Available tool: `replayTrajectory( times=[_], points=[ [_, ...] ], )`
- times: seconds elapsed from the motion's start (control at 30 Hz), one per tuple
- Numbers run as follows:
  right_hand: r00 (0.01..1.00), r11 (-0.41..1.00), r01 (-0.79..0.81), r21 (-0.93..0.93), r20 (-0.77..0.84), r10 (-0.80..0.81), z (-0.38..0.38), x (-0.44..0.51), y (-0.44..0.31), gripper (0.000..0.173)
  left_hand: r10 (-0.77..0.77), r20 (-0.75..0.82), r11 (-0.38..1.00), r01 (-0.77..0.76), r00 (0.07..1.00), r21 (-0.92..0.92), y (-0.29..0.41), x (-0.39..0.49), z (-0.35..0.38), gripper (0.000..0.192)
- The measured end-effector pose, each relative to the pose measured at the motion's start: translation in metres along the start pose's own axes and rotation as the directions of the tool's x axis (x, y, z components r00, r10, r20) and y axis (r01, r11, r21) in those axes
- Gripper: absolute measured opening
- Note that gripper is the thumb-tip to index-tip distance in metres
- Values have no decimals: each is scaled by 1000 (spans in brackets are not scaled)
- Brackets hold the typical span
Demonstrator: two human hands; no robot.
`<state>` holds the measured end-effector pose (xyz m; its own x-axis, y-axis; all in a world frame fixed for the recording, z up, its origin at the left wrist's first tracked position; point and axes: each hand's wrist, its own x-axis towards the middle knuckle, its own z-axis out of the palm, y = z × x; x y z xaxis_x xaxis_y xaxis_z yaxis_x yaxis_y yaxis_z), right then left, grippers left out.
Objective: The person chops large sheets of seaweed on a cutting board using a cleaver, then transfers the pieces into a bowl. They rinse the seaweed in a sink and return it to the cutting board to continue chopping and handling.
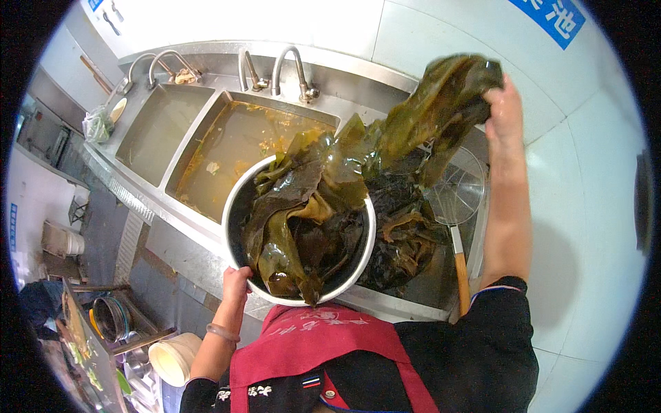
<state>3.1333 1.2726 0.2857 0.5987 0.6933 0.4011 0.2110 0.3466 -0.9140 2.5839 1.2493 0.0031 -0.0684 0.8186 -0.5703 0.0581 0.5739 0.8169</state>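
My left hand [238, 282] grips the rim of a round metal basin [370, 232], which holds broad, wet brown-green kelp [289, 242] and stands tilted over the sink's front edge. Raised at the right, my right hand [503, 111] is closed on the end of a long bunch of kelp [444, 111]. That bunch stretches down leftward to the basin's kelp. Below it, more dark kelp [408, 248] lies in the right sink compartment. A wire mesh skimmer [457, 186] with a wooden handle [461, 279] rests across that compartment, beneath my right forearm.
The middle sink compartment [232, 149] holds cloudy water with floating scraps; the left compartment [165, 129] holds murky water. Curved faucets [289, 67] line the back. A plastic bag of greens [98, 125] sits at the far left. Lower left are a white bucket [175, 359] and stacked pans [111, 318].
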Motion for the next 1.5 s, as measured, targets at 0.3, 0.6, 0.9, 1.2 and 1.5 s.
replayTrajectory(
  times=[0.3,0.6,0.9,1.2,1.5],
  points=[
    [920,933,212,290,262,-290,75,40,-119,32,37,23,999,-36,999,-40,1,1,4,12],
    [932,818,-6,576,300,-204,182,-64,-119,19,20,48,1000,-21,999,12,-7,1,-8,10],
    [719,761,-520,-388,282,635,114,-174,110,46,8,40,1000,-9,999,20,6,0,1,6],
    [759,529,-180,-829,225,611,109,-187,178,60,51,-7,982,-49,999,183,1,-6,-7,31],
    [839,606,-137,-784,234,491,105,-157,218,52,-39,-53,995,44,998,94,21,-54,-26,27]
  ],
)
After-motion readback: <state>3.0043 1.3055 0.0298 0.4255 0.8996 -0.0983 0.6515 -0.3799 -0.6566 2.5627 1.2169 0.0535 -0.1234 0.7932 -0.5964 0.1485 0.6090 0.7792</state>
